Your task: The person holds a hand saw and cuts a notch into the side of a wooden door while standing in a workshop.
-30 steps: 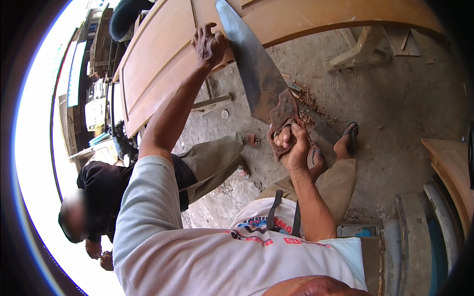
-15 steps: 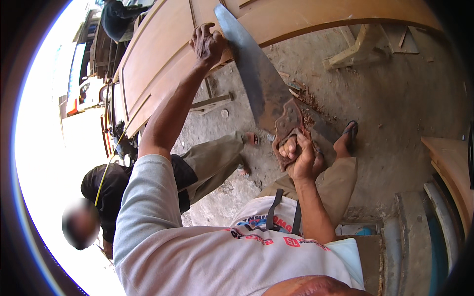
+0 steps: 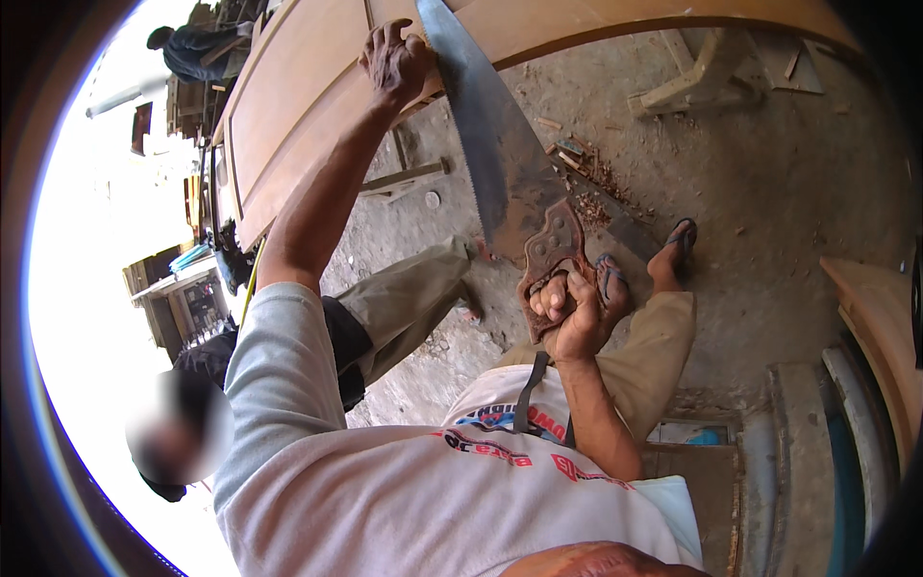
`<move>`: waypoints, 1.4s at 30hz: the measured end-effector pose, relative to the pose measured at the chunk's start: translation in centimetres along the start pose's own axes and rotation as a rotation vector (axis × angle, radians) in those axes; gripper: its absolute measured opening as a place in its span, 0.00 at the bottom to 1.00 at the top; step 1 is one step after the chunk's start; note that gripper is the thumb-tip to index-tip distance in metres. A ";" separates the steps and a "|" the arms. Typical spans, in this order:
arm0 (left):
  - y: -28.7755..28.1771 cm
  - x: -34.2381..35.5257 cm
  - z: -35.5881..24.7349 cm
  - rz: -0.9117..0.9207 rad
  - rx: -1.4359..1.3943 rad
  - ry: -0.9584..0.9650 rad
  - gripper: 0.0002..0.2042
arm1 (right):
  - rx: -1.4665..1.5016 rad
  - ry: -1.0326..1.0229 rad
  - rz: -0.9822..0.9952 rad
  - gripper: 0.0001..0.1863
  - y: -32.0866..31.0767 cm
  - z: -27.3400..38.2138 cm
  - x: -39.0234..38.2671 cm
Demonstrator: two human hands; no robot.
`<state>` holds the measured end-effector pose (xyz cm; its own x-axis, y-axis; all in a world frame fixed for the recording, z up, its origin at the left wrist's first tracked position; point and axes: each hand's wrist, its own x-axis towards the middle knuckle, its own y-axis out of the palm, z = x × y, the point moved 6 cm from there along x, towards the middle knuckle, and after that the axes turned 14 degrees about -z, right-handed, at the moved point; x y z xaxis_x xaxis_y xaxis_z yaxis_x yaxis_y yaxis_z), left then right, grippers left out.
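Note:
My right hand (image 3: 569,313) is closed round the reddish-brown handle (image 3: 556,226) of a large handsaw. Its long, stained metal blade (image 3: 478,144) points away from me, its tip by the edge of a pale wooden panelled door (image 3: 298,106). My left hand (image 3: 394,62) rests on the door's edge beside the blade's toothed side, fingers apart and bent. Whether teeth touch wood I cannot tell.
A co-worker (image 3: 385,308) in dark top stands at my left; another person (image 3: 197,53) bends over at top left. Wooden trestle legs (image 3: 707,72), offcuts and shavings (image 3: 586,183) lie below the door. Wooden panels (image 3: 870,337) stand at right.
My right hand has shifted slightly downward with the saw in the last half second. The left hand and door sit a little higher in view. The co-worker's head has moved right.

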<state>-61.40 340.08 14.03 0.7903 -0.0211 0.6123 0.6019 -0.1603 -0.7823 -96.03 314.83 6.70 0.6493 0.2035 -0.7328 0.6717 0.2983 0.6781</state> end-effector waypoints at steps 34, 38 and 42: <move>-0.8 -0.1 -2.3 0.030 0.042 0.015 0.21 | 0.065 -0.027 0.068 0.13 2.3 -3.2 2.5; -0.9 0.1 -2.6 0.011 0.007 0.003 0.21 | 0.020 -0.022 0.045 0.15 0.1 -3.0 -0.3; -0.2 0.0 -3.0 0.031 0.233 0.428 0.18 | 0.109 -0.019 0.079 0.15 4.7 -3.2 4.3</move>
<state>-61.89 337.11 14.48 0.7194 -0.4344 0.5421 0.6273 0.0710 -0.7755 -91.24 320.08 6.51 0.7075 0.2045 -0.6765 0.6526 0.1786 0.7364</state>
